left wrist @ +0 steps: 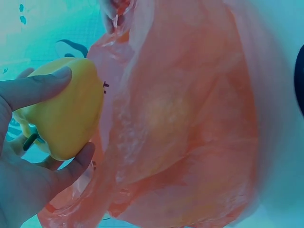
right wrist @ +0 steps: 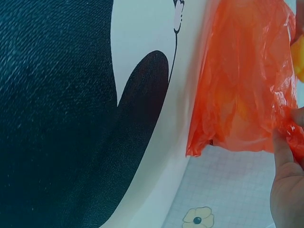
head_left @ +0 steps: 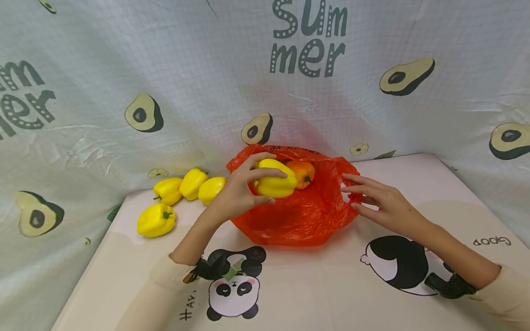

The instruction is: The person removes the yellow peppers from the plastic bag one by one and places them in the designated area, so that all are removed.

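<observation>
My left hand (head_left: 242, 184) grips a yellow bell pepper (head_left: 276, 179) over the mouth of a red plastic bag (head_left: 290, 225). In the left wrist view, thumb and fingers wrap the pepper (left wrist: 71, 109), its green stem toward the palm. An orange bell pepper (head_left: 301, 174) shows inside the bag, behind the held one. At the bag's right edge, my right hand (head_left: 385, 202) pinches the plastic rim between thumb and fingers. The right wrist view has that hand (right wrist: 287, 185) on the gathered plastic of the bag (right wrist: 237, 95), partly cut off by the frame.
Several yellow bell peppers lie left of the bag: one in front (head_left: 156, 220), others behind it, such as this pepper (head_left: 193, 184). A patterned curtain (head_left: 198, 92) hangs along the table's back edge. The tabletop (head_left: 314, 285) carries printed pandas and lettering.
</observation>
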Tool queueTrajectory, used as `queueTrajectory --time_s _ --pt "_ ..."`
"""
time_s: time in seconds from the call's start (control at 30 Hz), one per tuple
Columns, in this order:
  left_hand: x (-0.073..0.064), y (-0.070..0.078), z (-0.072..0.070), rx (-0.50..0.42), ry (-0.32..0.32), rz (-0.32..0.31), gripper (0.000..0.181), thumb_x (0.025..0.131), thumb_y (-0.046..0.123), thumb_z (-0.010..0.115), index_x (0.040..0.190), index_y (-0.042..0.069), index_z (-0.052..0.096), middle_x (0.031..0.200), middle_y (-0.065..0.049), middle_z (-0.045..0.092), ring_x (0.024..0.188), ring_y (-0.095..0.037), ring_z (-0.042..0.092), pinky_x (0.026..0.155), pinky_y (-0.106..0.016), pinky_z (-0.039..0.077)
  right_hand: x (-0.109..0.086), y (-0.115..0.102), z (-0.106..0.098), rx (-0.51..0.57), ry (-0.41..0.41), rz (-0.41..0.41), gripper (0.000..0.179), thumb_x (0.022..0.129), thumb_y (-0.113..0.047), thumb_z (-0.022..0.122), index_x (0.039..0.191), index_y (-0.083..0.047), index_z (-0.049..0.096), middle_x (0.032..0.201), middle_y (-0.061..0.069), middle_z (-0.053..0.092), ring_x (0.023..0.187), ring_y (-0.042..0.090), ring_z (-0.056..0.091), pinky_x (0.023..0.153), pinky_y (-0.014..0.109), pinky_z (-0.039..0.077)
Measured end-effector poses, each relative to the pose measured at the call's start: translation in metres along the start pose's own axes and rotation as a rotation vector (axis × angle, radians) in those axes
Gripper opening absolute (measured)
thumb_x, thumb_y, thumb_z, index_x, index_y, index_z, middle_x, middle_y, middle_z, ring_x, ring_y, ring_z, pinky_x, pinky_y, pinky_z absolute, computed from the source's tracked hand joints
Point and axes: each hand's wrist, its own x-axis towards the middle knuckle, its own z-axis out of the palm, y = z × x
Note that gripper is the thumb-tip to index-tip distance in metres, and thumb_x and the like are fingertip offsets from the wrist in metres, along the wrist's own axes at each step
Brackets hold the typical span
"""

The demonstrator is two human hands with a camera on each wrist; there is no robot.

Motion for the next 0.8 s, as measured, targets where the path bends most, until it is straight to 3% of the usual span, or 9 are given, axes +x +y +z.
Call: queueTrajectory --time_s 0.6,0.8 --pt "-0.033 -0.001 -0.002 -0.011 0.062 -0.025 0.052 0.075 -0.001 0.088 0.119 0.021 0.075 0.147 0.001 0.047 0.139 -0.019 0.039 0.108 -0.048 0.044 0.001 0.003 -0.002 -0.008 -0.003 0.018 0.051 0.084 0.004 0.078 0.132 -0.011 0.067 0.149 0.01 0.053 0.125 0.03 0.058 0.086 0.011 0.05" --pt "-0.045 0.0 -0.003 -0.015 0.085 -0.037 0.053 0.074 -0.001 0.088 0.12 0.022 0.074 0.148 0.002 0.045 0.138 -0.02 0.04 0.11 -0.05 0.042 0.0 0.002 -0.002 -0.002 -0.001 0.008 0.05 0.084 0.004 0.078 0.131 -0.011 0.068 0.149 0.009 0.054 0.125 0.018 0.059 0.086 0.014 0.052"
